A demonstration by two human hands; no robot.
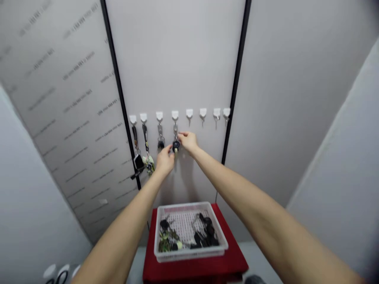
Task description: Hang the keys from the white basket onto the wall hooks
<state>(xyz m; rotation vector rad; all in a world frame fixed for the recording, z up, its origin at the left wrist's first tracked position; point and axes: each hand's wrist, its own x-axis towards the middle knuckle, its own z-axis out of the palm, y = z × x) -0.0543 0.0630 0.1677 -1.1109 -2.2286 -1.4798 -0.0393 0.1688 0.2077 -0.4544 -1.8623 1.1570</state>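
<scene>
Key set (pixel 175 146) with a dark key head, as shown in the head view, hangs by a metal clasp from the fourth white hook (pixel 175 114) from the left on the wall panel (pixel 177 59). The hook bears the load from above, so the set hangs straight down. The left hand (pixel 165 161) is at the lower left, thumb and forefinger narrowly spaced beside the dark head. The right hand (pixel 188 141) is at the upper right, fingertips bunched beside the clasp. Placement on both sides presumably steadies the set and leaves the hook visible above. Whether either grip closes on the set or only touches it cannot be told. Neighbouring key sets (pixel 148 162) occupy the three hooks to the left, one per hook, probably to limit tangling. At the near side, a white basket (pixel 191 254) rests on a red tabletop (pixel 192 271), below the hooks; its raised walls retain loose keys (pixel 207 232).
</scene>
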